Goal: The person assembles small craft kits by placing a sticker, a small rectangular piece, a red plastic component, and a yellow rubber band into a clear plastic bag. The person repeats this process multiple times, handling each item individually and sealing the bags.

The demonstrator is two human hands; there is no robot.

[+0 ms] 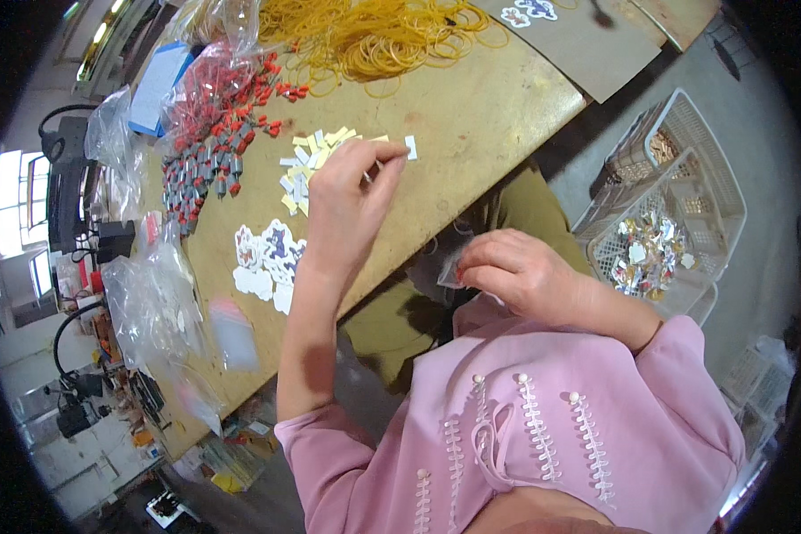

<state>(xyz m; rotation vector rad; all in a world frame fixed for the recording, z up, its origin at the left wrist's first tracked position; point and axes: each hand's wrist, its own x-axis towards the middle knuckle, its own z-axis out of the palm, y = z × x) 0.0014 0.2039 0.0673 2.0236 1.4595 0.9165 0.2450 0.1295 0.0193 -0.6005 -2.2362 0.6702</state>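
The small white tab (pixel 410 148) lies at the tips of the left hand (pixel 347 187), just right of the landmark, a heap of yellow-and-white tabs (pixel 299 178) on the table (pixel 472 107). The left thumb and index finger curl toward each other with their tips close together; whether they pinch the tab or only reach it cannot be told. To the lower right of the heap, beyond the table's edge, the right hand (pixel 529 276) has its fingers bent and gathered on a clear plastic bag (pixel 450 270). Below and left of the heap lie printed white cut-outs (pixel 271 254); farther below, flat clear bags (pixel 233 336). Left of it spread grey-and-red parts (pixel 209 169); above it, yellow rubber bands (pixel 374 44). Well to its right, on the floor, stand plastic baskets (pixel 728 178), one containing mixed small pieces (pixel 654 258).
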